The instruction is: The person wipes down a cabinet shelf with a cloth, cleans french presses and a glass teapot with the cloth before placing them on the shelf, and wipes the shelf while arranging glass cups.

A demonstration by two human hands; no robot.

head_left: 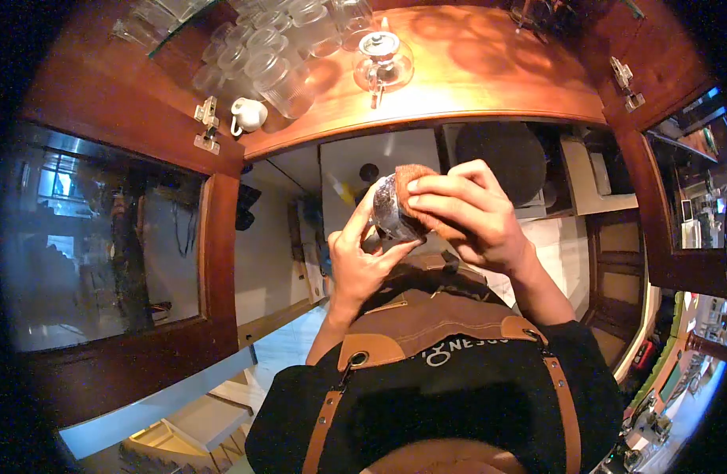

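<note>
In front of my chest my left hand (355,257) is closed around a clear glass (389,213), thumb below and fingers along its side. The glass is tilted, and whether it is a cup or a small jar I cannot tell. My right hand (478,209) grips a brown cloth (412,175) and presses it against the glass's rim and side. Part of the cloth is hidden under the fingers. Beyond my hands, a glass teapot (386,71) with a lid stands on the wooden shelf (442,95).
Several clear glasses (280,79) crowd the shelf's left side, near a small white pitcher (250,115). Glass-paned cabinet doors stand swung out at left (213,261) and right (656,205). Below the shelf is a dark round object (502,162). I wear a brown apron (435,320).
</note>
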